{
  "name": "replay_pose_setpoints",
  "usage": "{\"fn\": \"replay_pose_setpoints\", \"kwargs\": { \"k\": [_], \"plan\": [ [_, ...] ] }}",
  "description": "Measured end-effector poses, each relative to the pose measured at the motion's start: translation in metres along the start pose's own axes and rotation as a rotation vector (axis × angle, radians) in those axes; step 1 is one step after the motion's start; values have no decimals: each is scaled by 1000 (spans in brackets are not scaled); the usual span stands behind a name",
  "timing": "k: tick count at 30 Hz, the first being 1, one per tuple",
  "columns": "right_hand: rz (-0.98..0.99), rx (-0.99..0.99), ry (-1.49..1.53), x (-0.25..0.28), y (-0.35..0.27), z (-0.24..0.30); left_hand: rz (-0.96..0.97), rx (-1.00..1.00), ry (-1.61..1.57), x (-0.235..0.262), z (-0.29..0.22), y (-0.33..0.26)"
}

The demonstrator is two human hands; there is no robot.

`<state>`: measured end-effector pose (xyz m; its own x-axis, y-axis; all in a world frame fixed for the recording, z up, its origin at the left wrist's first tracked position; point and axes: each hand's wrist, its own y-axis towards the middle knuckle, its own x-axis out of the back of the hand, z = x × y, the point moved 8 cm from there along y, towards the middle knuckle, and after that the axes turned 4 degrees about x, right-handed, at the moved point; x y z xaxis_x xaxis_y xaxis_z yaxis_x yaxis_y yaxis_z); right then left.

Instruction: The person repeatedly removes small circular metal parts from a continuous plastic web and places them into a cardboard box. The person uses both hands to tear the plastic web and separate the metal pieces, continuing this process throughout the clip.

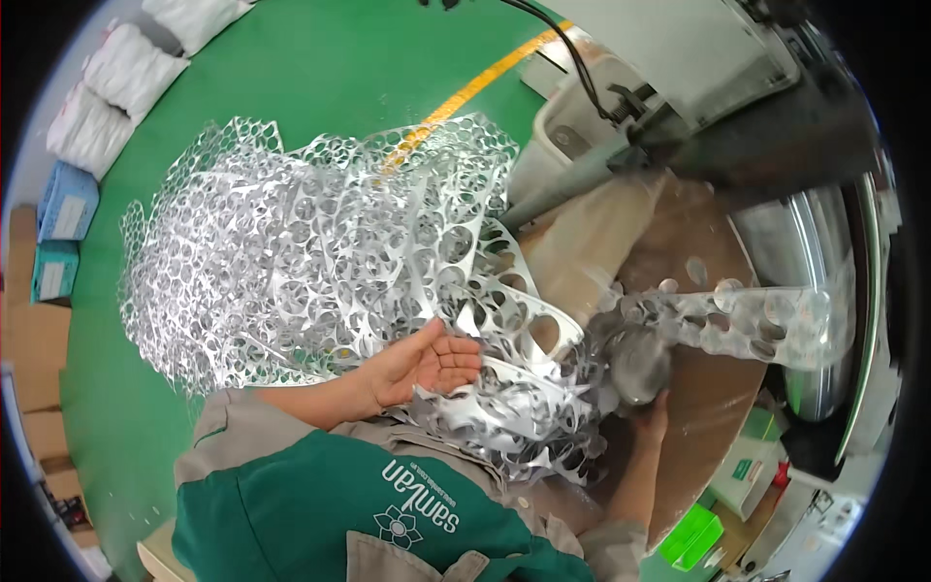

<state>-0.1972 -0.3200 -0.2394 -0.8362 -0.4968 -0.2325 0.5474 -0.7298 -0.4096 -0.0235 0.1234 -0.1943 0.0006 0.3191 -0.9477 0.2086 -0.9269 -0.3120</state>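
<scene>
The left hand [427, 364] lies open, palm up, under the punched metal scrap sheet [320, 262] heaped just above it. The right hand [652, 412] grips a stack of metal discs [635, 364], just right of the scrap.

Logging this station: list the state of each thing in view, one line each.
Left hand: open, palm up, touching the punched sheet.
Right hand: gripping the stack of round discs.
Stack of round discs: held, tilted.
Punched sheet: heaped, crumpled, full of round holes.
Clear strip: stretched out, blurred.
</scene>
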Motion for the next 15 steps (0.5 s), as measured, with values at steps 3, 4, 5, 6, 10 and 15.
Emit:
{"fn": "replay_pose_setpoints", "kwargs": {
  "k": [3, 4, 5, 6, 10, 15],
  "plan": [
    [15, -221, -358, 40, 2, -32, 74, -30, 98, -44, -22, -17],
    [22, -310, -469, 43, 2, -43, 116, -34, 219, -57, -31, -24],
    [21, -277, -569, 37, 0, -42, 159, -34, 340, -72, -41, -30],
    [31, -243, -673, 10, -6, -35, 224, -76, 502, -91, -58, -41],
    [208, -159, -1323, -55, -29, -21, 480, -329, 777, -141, -150, -69],
    [261, -90, -1262, -90, -51, -36, 15, -865, 1241, -120, -243, 22]
  ]
}}
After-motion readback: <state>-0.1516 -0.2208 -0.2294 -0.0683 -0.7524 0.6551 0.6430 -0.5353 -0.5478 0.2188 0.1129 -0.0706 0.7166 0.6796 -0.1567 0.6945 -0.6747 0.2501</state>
